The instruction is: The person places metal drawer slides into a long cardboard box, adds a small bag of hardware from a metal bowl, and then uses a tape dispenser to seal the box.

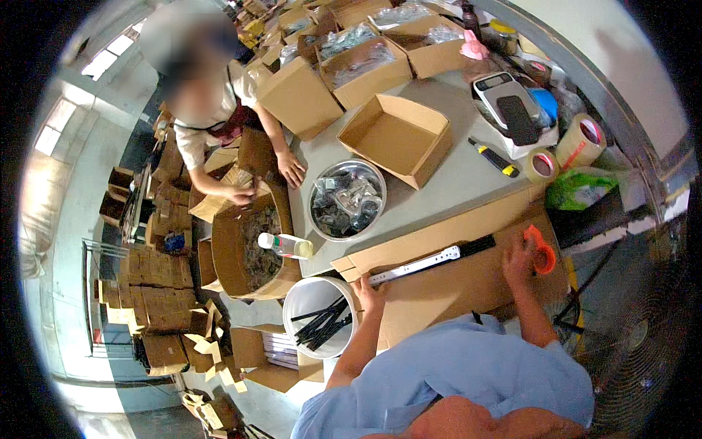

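Note:
A white metal drawer slide [417, 266] with a black section at its far end lies slantwise on a flat sheet of brown cardboard [461, 296]. My left hand [371, 295] is closed on the slide's near left end. Toward the cardboard's right edge, my right hand [518, 262] has its fingers against an orange tape dispenser [541, 253], seemingly gripping it; its finger detail is small. Below and left of my left hand, a white bucket [291, 304] holds several black strips [322, 326].
A metal bowl [313, 223] of small bagged parts, an open carton [409, 139], a utility knife [494, 157] and tape rolls [580, 140] sit on the grey table. Across at left, a co-worker's hands [290, 168] are by a parts carton [230, 274] with a clear bottle [296, 247] at its rim.

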The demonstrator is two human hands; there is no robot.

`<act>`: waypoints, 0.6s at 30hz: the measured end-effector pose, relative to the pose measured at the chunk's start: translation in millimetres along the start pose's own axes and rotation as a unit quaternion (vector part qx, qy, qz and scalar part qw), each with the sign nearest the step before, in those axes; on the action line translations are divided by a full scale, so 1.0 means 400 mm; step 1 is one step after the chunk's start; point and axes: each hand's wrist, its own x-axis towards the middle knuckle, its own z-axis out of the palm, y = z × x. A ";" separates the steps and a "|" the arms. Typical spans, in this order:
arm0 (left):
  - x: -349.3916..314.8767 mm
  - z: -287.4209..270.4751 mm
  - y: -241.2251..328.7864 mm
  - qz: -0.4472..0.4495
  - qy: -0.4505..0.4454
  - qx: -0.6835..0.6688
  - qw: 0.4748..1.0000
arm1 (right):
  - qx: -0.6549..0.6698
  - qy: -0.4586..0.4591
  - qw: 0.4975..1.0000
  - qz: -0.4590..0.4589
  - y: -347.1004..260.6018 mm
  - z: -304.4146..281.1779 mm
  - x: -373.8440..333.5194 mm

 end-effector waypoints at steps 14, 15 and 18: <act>0.027 -0.050 0.113 0.022 -0.006 0.101 0.995 | 0.088 -0.045 0.989 -0.113 -0.195 -0.153 0.195; 0.044 -0.057 0.130 0.028 -0.004 0.113 0.993 | 0.031 -0.008 0.968 -0.247 -0.238 -0.145 0.226; 0.156 -0.087 0.196 0.130 0.041 0.045 0.990 | 0.125 -0.050 0.954 -0.268 -0.336 -0.092 0.329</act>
